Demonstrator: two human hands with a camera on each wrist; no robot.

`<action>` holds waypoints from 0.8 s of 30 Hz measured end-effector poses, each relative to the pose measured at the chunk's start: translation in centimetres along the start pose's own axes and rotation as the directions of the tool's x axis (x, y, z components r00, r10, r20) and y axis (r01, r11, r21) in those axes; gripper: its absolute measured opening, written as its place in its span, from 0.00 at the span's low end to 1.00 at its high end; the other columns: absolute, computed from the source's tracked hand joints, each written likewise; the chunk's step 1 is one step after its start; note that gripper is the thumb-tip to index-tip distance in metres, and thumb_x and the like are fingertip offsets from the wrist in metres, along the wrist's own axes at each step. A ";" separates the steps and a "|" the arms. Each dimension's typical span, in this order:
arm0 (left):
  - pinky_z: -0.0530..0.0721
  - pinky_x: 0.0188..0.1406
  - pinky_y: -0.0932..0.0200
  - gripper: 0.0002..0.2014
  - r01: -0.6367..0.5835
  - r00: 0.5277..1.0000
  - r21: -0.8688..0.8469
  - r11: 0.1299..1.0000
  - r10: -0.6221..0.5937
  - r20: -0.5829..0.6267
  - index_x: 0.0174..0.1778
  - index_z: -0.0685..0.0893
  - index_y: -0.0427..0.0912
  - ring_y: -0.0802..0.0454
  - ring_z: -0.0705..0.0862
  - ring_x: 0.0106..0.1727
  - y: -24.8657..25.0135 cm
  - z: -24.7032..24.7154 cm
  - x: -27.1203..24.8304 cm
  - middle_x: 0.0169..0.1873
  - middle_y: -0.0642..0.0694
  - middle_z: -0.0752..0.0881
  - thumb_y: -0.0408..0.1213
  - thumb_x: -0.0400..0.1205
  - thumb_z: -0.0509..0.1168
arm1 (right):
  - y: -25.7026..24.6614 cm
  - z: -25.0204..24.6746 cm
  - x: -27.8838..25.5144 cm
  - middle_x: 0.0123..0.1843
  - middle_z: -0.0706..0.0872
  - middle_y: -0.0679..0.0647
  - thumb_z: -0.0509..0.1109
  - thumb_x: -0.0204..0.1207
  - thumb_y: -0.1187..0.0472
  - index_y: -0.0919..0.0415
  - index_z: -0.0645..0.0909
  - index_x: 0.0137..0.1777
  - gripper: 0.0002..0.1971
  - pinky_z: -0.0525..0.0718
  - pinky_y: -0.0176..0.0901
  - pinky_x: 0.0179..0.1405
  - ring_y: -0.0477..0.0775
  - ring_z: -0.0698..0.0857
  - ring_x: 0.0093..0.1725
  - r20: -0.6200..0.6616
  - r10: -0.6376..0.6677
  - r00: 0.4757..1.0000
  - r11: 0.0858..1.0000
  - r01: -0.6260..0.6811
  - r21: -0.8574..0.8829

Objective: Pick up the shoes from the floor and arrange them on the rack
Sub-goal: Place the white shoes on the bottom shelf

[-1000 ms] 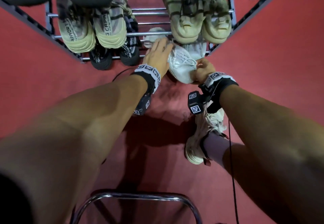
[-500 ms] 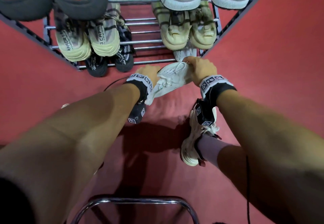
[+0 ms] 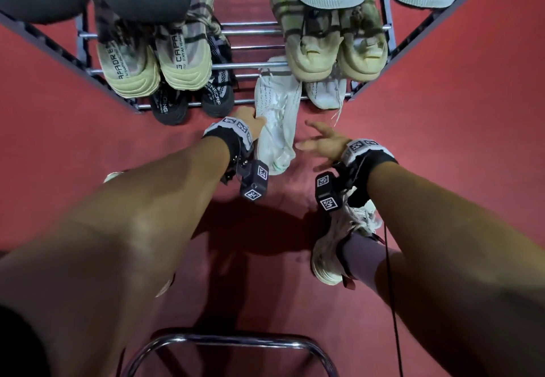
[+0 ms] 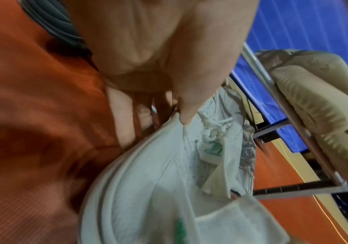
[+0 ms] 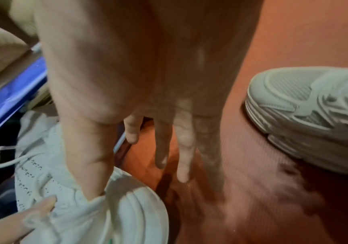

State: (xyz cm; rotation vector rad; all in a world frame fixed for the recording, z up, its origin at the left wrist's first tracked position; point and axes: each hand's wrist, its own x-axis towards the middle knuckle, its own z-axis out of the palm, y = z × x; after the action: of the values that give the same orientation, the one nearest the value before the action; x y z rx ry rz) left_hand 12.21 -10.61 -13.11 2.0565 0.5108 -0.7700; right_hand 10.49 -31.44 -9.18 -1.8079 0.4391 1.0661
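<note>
A white knit shoe (image 3: 275,117) lies with its toe under the lowest shelf of the metal rack (image 3: 177,106) and its heel out on the red floor. My left hand (image 3: 250,124) grips its left side; in the left wrist view the thumb pinches the upper of the shoe (image 4: 158,189). My right hand (image 3: 321,140) hovers just right of the heel with straight, spread fingers (image 5: 181,148) and holds nothing; its thumb is beside the shoe (image 5: 68,189). The matching white shoe (image 3: 324,93) sits on the lowest shelf to the right.
Beige shoes (image 3: 156,61) and a beige pair (image 3: 336,49) fill the shelf above, and black shoes (image 3: 191,102) sit low on the left. My own foot in a pale sneaker (image 3: 333,252) stands at the right. A chrome tube frame (image 3: 236,341) lies close in front of me.
My right hand let go of the white shoe and drew back, fingers spread. The shoe swung round so its toe points into the rack, with my left hand holding its side.
</note>
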 end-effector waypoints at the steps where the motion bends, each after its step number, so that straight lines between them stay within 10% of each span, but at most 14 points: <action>1: 0.89 0.49 0.41 0.19 -0.001 1.000 -0.022 1.000 0.001 -0.005 0.55 0.86 0.42 0.38 0.89 0.46 0.0 -0.1 0.6 0.50 0.40 0.89 0.49 0.75 0.63 | 0.2 0.2 0.1 0.78 0.74 0.55 0.78 0.73 0.64 0.45 0.61 0.82 0.42 0.88 0.53 0.55 0.59 0.80 0.70 0.063 0.033 0.997 0.996 -0.038 0.080; 5: 0.90 0.47 0.37 0.20 -0.019 0.999 -0.087 0.996 0.016 -0.030 0.51 0.87 0.41 0.36 0.89 0.49 0.7 -0.5 1.9 0.47 0.37 0.90 0.50 0.72 0.61 | -0.2 0.5 1.6 0.70 0.83 0.57 0.76 0.74 0.66 0.50 0.63 0.81 0.38 0.86 0.55 0.61 0.58 0.90 0.56 0.173 0.043 0.984 0.958 -0.090 0.274; 12: 0.88 0.54 0.39 0.07 -0.030 0.999 -0.213 0.977 0.022 -0.042 0.49 0.83 0.45 0.40 0.88 0.51 1.0 -0.9 3.2 0.50 0.39 0.89 0.41 0.78 0.66 | -2.3 1.9 3.5 0.51 0.86 0.60 0.66 0.70 0.84 0.59 0.75 0.64 0.27 0.90 0.61 0.43 0.64 0.88 0.42 0.018 0.009 1.000 0.888 -0.016 0.459; 21: 0.89 0.45 0.37 0.28 0.205 0.971 -0.513 0.833 -0.108 0.212 0.79 0.65 0.60 0.40 0.89 0.48 0.8 0.0 2.2 0.61 0.46 0.82 0.39 0.84 0.65 | -4.1 1.6 6.4 0.42 0.87 0.61 0.53 0.79 0.82 0.66 0.78 0.51 0.15 0.90 0.51 0.27 0.60 0.88 0.34 -0.276 0.038 0.960 0.881 0.099 0.463; 24: 0.90 0.44 0.41 0.31 0.220 0.968 -0.585 0.781 -0.100 0.230 0.80 0.64 0.59 0.39 0.89 0.47 1.2 0.3 2.5 0.64 0.41 0.80 0.35 0.83 0.67 | -4.2 1.5 7.0 0.45 0.87 0.64 0.58 0.79 0.78 0.65 0.80 0.48 0.11 0.90 0.59 0.45 0.62 0.88 0.42 -0.236 0.028 0.971 0.928 0.062 0.367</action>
State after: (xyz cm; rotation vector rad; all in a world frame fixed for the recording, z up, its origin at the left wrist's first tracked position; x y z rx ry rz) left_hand 14.64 -11.32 -14.24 1.3355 0.7261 -0.7642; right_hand 16.50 -27.11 -12.84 -1.5950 0.7187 0.6970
